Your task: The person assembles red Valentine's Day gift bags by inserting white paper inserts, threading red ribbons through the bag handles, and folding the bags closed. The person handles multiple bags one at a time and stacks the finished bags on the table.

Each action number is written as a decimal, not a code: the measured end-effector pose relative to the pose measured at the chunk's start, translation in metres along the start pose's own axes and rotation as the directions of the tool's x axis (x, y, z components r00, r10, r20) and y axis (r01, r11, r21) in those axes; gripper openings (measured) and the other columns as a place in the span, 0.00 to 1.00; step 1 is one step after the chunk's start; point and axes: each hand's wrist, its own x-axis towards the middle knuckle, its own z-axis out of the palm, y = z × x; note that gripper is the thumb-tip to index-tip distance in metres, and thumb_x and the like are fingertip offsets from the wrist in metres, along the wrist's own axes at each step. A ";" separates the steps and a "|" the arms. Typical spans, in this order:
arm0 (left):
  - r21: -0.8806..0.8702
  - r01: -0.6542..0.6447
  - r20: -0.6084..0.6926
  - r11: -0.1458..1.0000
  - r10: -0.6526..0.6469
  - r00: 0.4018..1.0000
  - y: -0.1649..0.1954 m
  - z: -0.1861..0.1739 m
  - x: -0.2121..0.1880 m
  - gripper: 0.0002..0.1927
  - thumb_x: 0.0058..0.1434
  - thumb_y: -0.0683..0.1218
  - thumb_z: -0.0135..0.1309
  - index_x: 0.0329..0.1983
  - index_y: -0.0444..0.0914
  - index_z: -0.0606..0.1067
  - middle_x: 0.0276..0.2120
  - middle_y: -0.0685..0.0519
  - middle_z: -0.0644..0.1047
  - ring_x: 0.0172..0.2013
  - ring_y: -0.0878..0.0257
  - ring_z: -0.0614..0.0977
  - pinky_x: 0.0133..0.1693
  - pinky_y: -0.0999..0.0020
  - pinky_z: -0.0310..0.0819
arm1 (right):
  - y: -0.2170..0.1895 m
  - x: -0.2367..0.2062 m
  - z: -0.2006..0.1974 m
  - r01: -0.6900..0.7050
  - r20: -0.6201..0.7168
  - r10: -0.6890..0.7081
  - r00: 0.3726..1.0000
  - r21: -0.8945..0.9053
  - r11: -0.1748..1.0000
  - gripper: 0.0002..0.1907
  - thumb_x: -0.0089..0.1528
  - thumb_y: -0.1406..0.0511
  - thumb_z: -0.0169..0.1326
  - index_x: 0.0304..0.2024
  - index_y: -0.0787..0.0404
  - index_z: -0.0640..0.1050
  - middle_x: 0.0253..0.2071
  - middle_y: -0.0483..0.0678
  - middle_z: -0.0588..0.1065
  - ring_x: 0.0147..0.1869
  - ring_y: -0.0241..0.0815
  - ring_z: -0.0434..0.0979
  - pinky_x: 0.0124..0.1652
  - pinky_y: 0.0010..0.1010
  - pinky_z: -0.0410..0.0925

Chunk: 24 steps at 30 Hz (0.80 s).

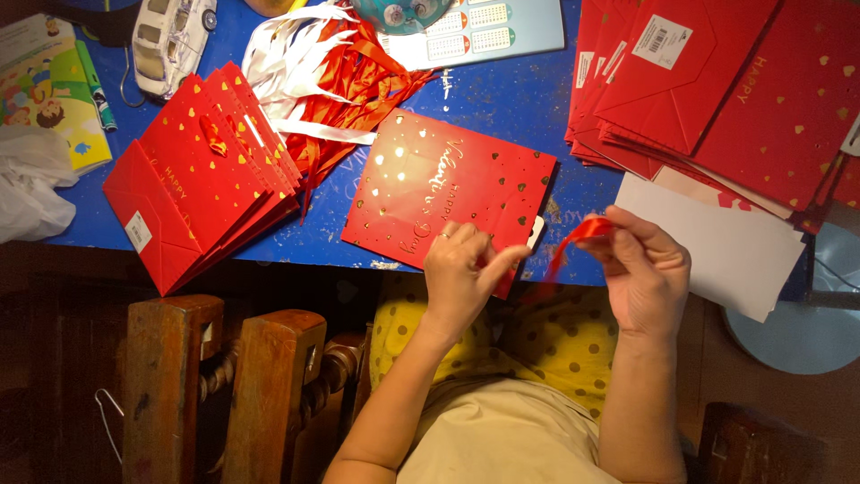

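1. Red ribbon (587, 231) is pinched in the grip of the right hand (643, 269), held up just over the near edge of the blue desk (502, 94); its loose end trails down and left toward the left hand (461, 269).
2. Left hand's grip presses on the near edge of a flat red gift bag (448, 184) with gold hearts, thumb and fingers nipping that edge; a ring shows on one finger.
3. That bag lies flat on the desk, directly in front of the person.
4. A stack of finished red bags (202, 175) sits to the left, with a heap of red and white ribbons (327, 67) behind it.
5. More flat red bags (717, 81) are piled at the right, beside white card sheets (726, 242).
6. A white toy car (172, 40) stands at the far left edge.
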 end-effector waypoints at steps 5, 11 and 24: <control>0.076 -0.175 -0.040 0.982 0.178 0.983 0.001 0.000 0.000 0.21 0.62 0.51 0.65 0.57 0.41 0.78 0.44 0.53 0.78 0.46 0.55 0.76 0.46 0.59 0.68 | 0.003 0.003 0.008 0.056 0.039 -0.049 0.998 -0.188 0.981 0.04 0.68 0.74 0.56 0.45 0.68 0.79 0.51 0.59 0.80 0.51 0.47 0.82 0.55 0.42 0.76; 0.227 -0.155 0.104 0.962 0.135 0.985 0.013 -0.007 -0.001 0.44 0.41 0.57 0.69 0.61 0.37 0.69 0.50 0.42 0.73 0.52 0.45 0.72 0.48 0.50 0.64 | 0.013 0.007 0.005 -0.052 0.091 0.046 0.995 0.073 0.996 0.04 0.64 0.75 0.49 0.37 0.62 0.71 0.52 0.62 0.79 0.56 0.52 0.83 0.55 0.44 0.76; -0.401 0.250 0.298 0.881 -0.133 0.945 -0.023 -0.014 0.007 0.28 0.59 0.46 0.63 0.60 0.34 0.69 0.44 0.47 0.79 0.45 0.60 0.81 0.49 0.64 0.77 | 0.053 0.009 0.022 -0.021 0.116 0.027 0.993 -0.051 0.998 0.02 0.69 0.71 0.51 0.44 0.64 0.74 0.38 0.52 0.77 0.34 0.37 0.74 0.45 0.33 0.72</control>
